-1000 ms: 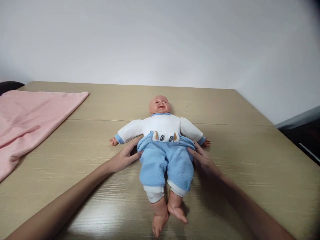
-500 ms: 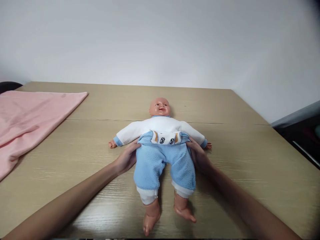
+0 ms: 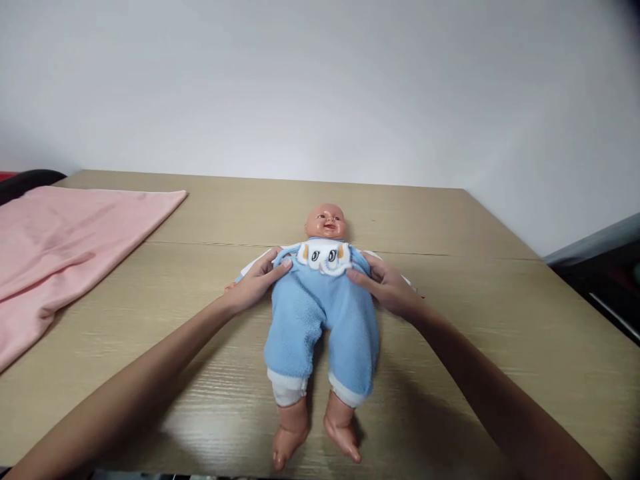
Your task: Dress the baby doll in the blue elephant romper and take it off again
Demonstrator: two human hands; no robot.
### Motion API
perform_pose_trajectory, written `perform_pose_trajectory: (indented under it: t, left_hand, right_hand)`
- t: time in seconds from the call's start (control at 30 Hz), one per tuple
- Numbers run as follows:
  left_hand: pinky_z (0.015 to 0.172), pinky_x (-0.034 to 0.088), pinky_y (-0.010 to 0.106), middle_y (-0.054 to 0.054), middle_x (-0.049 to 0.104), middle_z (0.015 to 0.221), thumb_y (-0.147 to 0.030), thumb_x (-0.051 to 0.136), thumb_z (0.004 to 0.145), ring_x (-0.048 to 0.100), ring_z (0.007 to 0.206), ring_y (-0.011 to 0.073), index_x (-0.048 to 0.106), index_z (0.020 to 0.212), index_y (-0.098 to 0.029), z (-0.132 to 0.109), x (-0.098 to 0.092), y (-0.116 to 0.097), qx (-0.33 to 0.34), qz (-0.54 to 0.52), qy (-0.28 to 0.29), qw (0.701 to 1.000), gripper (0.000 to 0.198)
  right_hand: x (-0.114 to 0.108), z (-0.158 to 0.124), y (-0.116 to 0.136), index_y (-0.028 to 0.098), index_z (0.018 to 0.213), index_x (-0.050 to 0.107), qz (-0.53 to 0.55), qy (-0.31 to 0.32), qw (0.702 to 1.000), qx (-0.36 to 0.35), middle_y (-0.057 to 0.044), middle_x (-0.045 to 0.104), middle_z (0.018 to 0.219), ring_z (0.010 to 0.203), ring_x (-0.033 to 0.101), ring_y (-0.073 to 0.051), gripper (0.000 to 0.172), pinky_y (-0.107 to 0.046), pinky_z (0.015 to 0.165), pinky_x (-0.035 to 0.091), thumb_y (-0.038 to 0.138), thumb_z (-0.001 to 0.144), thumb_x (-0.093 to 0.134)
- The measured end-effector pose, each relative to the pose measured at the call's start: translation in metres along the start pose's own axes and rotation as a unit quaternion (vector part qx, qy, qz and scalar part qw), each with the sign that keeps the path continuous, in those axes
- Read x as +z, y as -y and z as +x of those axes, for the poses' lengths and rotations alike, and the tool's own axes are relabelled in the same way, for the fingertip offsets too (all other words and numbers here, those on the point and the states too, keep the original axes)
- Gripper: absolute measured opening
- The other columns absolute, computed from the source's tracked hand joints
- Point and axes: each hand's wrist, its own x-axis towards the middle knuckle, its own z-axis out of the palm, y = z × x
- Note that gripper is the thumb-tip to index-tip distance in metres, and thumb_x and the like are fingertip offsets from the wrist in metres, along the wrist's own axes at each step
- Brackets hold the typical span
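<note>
Overalls (image 3: 325, 293) between left hand (image 3: 260, 277) and right hand (image 3: 390, 285)

A pink cloth (image 3: 85, 253) is laid over the left side of the brown table (image 3: 490, 313), which is crossed by a thin line (image 3: 225, 246). A pale wall (image 3: 320, 87) is seen behind, with a black thing (image 3: 607, 270) far right
</note>
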Motion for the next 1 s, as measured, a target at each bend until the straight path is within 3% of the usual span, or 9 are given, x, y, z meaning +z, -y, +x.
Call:
perform_pose_trajectory:
  t: [0.1, 0.2, 0.3, 0.4, 0.47, 0.53, 0.67, 0.83, 1.0]
  left_hand:
    - [0.075, 0.048, 0.03, 0.002, 0.067, 0.097, -0.062, 0.073, 0.097, 0.06, 0.085, 0.0199, 0.069, 0.113, -0.023, 0.011, 0.001, 0.004, -0.02, -0.008, 0.011, 1.0, 0.042]
    - [0.078, 0.049, 0.032, 0.002, 0.066, 0.094, -0.062, 0.069, 0.099, 0.059, 0.086, 0.0217, 0.07, 0.103, -0.02, 0.01, -0.005, 0.011, -0.002, 0.103, 0.013, 0.995, 0.042]
    - [0.094, 0.051, 0.039, 0.003, 0.068, 0.101, -0.058, 0.064, 0.099, 0.06, 0.1, 0.0268, 0.068, 0.102, -0.021, -0.003, -0.015, 0.021, 0.029, 0.195, -0.001, 0.98, 0.037]
    - [0.111, 0.046, 0.044, 0.006, 0.071, 0.117, -0.052, 0.065, 0.099, 0.06, 0.116, 0.0301, 0.068, 0.111, -0.021, -0.015, -0.02, 0.032, 0.037, 0.205, -0.008, 0.978, 0.033]
    - [0.112, 0.047, 0.043, 0.006, 0.072, 0.118, -0.048, 0.066, 0.099, 0.062, 0.117, 0.0295, 0.068, 0.11, -0.022, -0.018, -0.014, 0.038, 0.008, 0.134, -0.03, 0.99, 0.029]
    - [0.109, 0.05, 0.042, 0.006, 0.075, 0.116, -0.044, 0.068, 0.096, 0.065, 0.117, 0.0293, 0.069, 0.109, -0.022, -0.015, -0.003, 0.042, -0.033, -0.005, -0.077, 0.996, 0.026]
    - [0.111, 0.052, 0.041, 0.007, 0.079, 0.123, -0.041, 0.08, 0.088, 0.069, 0.125, 0.0306, 0.072, 0.117, -0.022, 0.0, 0.022, 0.042, -0.054, -0.234, -0.129, 0.962, 0.036]
    - [0.111, 0.054, 0.04, 0.006, 0.079, 0.133, -0.043, 0.09, 0.084, 0.072, 0.125, 0.029, 0.073, 0.125, -0.023, 0.013, 0.032, 0.037, -0.044, -0.268, -0.136, 0.953, 0.049]
    - [0.11, 0.055, 0.04, 0.007, 0.082, 0.124, -0.047, 0.092, 0.076, 0.071, 0.126, 0.0321, 0.077, 0.118, -0.02, 0.013, 0.025, 0.039, -0.065, -0.259, -0.136, 0.954, 0.053]
  right_hand:
    - [0.002, 0.02, -0.013, 0.026, 0.119, 0.071, -0.007, -0.067, 0.998, 0.003, -0.005, 0.077, 0.109, 0.109, 0.07, -0.028, 0.047, -0.04, 0.097, 0.059, 0.069, 0.101, 0.061]
    - [-0.004, 0.023, -0.037, 0.024, 0.101, 0.07, -0.069, -0.096, 0.993, 0.0, -0.002, 0.071, 0.094, 0.093, 0.065, -0.024, 0.046, -0.036, 0.09, 0.056, 0.07, 0.099, 0.064]
    - [-0.01, 0.008, -0.057, 0.024, 0.089, 0.068, -0.098, -0.089, 0.991, 0.006, -0.002, 0.068, 0.089, 0.09, 0.061, -0.025, 0.047, -0.038, 0.092, 0.053, 0.071, 0.095, 0.068]
    - [-0.009, -0.009, -0.069, 0.024, 0.091, 0.069, -0.094, -0.092, 0.991, 0.016, -0.003, 0.069, 0.091, 0.092, 0.062, -0.027, 0.047, -0.041, 0.094, 0.053, 0.071, 0.093, 0.068]
    - [-0.004, -0.016, -0.076, 0.024, 0.095, 0.069, -0.055, -0.115, 0.991, 0.034, -0.003, 0.071, 0.094, 0.094, 0.063, -0.027, 0.044, -0.042, 0.095, 0.054, 0.068, 0.093, 0.069]
    - [0.005, -0.016, -0.081, 0.025, 0.103, 0.07, 0.013, -0.152, 0.987, 0.053, -0.004, 0.074, 0.101, 0.1, 0.067, -0.028, 0.042, -0.043, 0.1, 0.055, 0.067, 0.095, 0.067]
    - [0.021, -0.006, -0.081, 0.031, 0.125, 0.071, 0.183, -0.179, 0.962, 0.094, -0.006, 0.079, 0.124, 0.121, 0.071, -0.031, 0.048, -0.049, 0.108, 0.057, 0.068, 0.094, 0.066]
    - [0.028, 0.003, -0.071, 0.035, 0.135, 0.064, 0.25, -0.201, 0.94, 0.115, -0.004, 0.076, 0.14, 0.133, 0.069, -0.032, 0.06, -0.05, 0.116, 0.056, 0.068, 0.086, 0.076]
    - [0.026, 0.001, -0.069, 0.032, 0.118, 0.07, 0.298, -0.197, 0.928, 0.106, -0.003, 0.079, 0.13, 0.135, 0.068, -0.033, 0.058, -0.047, 0.113, 0.058, 0.069, 0.076, 0.086]
